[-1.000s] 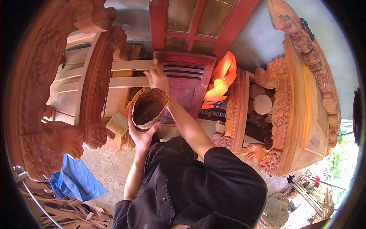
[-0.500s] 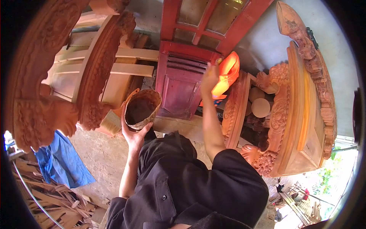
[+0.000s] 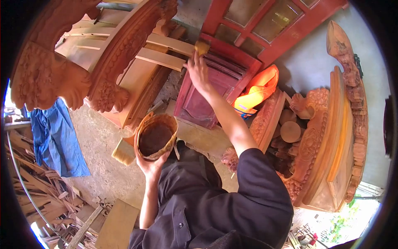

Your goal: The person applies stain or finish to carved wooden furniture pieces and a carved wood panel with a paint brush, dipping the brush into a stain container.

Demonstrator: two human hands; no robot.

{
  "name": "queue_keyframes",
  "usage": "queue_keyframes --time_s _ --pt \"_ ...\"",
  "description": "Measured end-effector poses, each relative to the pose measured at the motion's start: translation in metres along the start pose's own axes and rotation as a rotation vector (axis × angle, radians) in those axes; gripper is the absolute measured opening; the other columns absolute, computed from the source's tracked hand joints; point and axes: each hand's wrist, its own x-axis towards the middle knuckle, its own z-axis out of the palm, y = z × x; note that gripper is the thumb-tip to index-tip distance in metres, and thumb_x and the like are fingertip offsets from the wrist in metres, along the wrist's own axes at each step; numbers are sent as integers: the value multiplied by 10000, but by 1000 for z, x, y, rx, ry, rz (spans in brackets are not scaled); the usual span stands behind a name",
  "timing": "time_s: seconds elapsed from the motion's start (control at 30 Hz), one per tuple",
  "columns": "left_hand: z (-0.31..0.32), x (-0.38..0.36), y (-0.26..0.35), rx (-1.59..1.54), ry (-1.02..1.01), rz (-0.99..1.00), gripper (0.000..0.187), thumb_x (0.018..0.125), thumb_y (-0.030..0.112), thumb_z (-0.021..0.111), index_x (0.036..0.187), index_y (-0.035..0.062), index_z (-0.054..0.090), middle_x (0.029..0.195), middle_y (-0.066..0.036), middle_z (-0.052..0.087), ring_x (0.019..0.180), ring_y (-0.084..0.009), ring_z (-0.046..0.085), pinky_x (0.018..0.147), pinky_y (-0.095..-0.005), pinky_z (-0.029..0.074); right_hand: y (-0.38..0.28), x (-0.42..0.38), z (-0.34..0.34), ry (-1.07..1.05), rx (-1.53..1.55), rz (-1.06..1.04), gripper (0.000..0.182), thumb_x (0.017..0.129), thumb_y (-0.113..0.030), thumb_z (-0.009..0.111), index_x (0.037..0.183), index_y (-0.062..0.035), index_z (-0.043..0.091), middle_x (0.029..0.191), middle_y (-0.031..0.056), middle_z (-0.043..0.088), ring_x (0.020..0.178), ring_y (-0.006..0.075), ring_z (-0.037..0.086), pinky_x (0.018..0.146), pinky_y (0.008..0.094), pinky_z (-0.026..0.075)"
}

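My left hand (image 3: pixel 152 165) is closed around the underside and near side of a stained bucket (image 3: pixel 177 129) with dark brown liquid in it. Against the bucket's left side is a wide flat brush (image 3: pixel 123 152), its pale bristles pointing down and left; whether my fingers grip it too is hidden. My right arm stretches forward, and my right hand (image 3: pixel 197 71) holds a small yellowish brush (image 3: pixel 202 48) at its fingertips. That brush is at the left edge of a red wooden door (image 3: pixel 209 91), near the slats above its lower panel.
Carved wooden furniture (image 3: pixel 105 79) stands at the left, with pale planks (image 3: pixel 161 59) behind it. More carved pieces (image 3: pixel 311 137) are at the right, beside an orange bag-like item (image 3: pixel 259 89). A blue cloth (image 3: pixel 60 139) hangs at left above wood scraps (image 3: pixel 45 186).
My right hand has moved left and up with the brush, from the door's right side to its left edge. The view has turned, and the bucket stays in my left hand.
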Motion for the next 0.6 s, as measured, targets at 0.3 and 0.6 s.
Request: queue_keyframes --time_s 0.3,0.6 --pt "-44 -29 -30 112 127 -46 977 589 174 944 1407 -15 444 1363 -120 525 1240 -225 513 1080 -381 410 -98 -170 57 -335 25 -102 430 920 -371 627 891 58 632 1369 421 442 1163 504 555 835 450 589" --pt "-100 -82 -61 104 195 -76 989 585 200 951 1398 -24 433 1354 -129 525 1244 -236 526 1085 -392 421 -165 -321 92 -608 325 -131 368 943 -354 596 924 13 626 1320 392 489 1014 373 639 735 416 593"
